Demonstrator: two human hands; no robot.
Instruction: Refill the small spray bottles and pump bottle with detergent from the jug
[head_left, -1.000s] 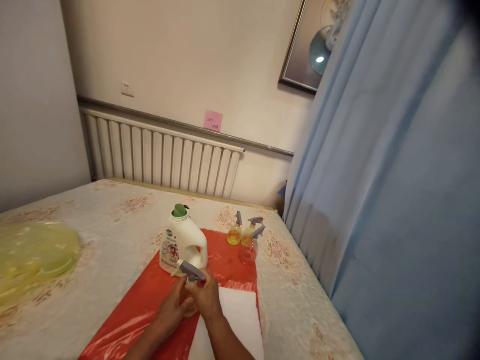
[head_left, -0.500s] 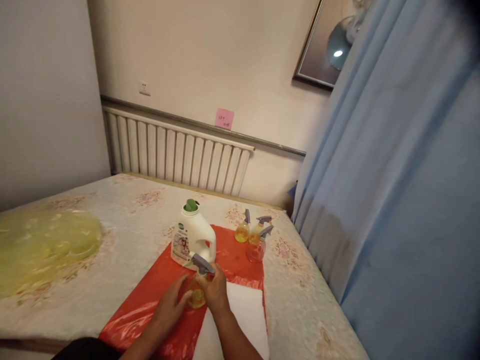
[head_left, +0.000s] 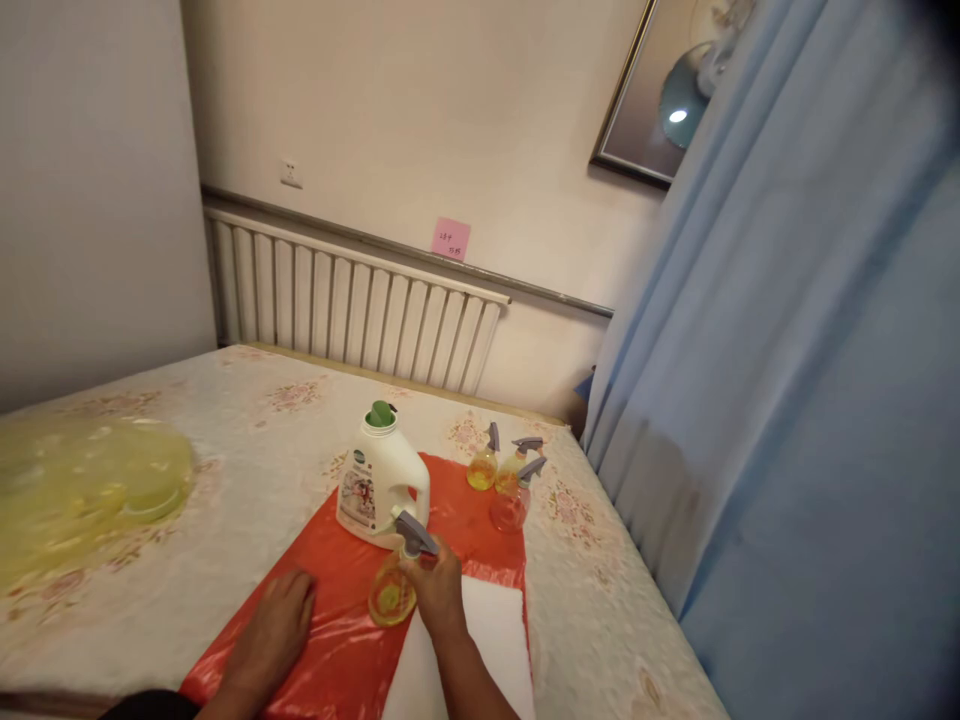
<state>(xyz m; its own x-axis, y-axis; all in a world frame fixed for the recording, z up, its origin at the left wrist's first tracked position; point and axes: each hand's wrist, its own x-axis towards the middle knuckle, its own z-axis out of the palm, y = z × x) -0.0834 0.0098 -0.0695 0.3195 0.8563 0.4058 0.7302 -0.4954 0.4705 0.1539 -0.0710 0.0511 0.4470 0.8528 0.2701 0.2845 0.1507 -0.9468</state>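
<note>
Yellowish, the spray bottle [head_left: 390, 600] stood on the red sheet [head_left: 337, 650] near the white jug [head_left: 390, 470], its neck gripped by the right hand [head_left: 441, 592]. The left hand [head_left: 274, 625] lay palm-down, fingers slack and apparently empty; dragging the sheet could have toppled bottle or jug.

The bare left hand [head_left: 276, 625] lies at near left, back upward, fingers together and slightly bent. The bare right hand [head_left: 442, 588], farther right, grips (thumb pointing left).
</note>
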